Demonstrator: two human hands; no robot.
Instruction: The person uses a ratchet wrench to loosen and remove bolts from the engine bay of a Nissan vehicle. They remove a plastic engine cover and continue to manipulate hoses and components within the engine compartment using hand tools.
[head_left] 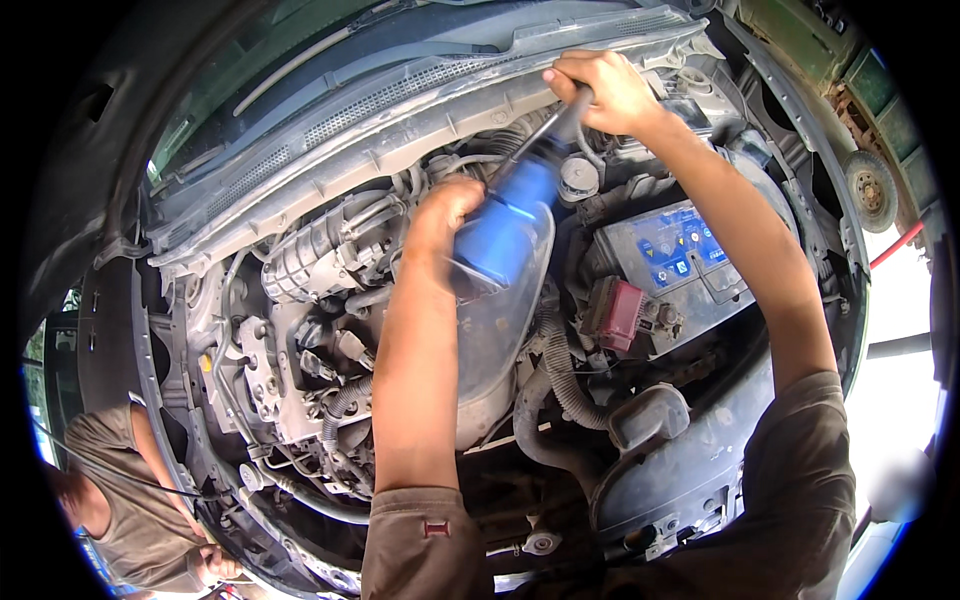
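In the head view, my right hand [608,92] is closed round a dark handle [574,116] with a metal shaft running down and leftward. My left hand [448,210] is lower and to the left, its fingers curled beside a motion-blurred blue object [505,230] below the shaft; what exactly they grip is hidden. The blue object lies over a translucent grey housing [490,355] in the engine bay. Nearby are a round metal cap [580,178] and a battery [720,300] with a red terminal cover [620,313].
The windscreen cowl [390,95] spans the top, beside the raised dark bonnet [80,150]. Another person [110,490] is at the lower left, outside the car's edge. A spare wheel [868,192] and red bar [895,245] are at the right.
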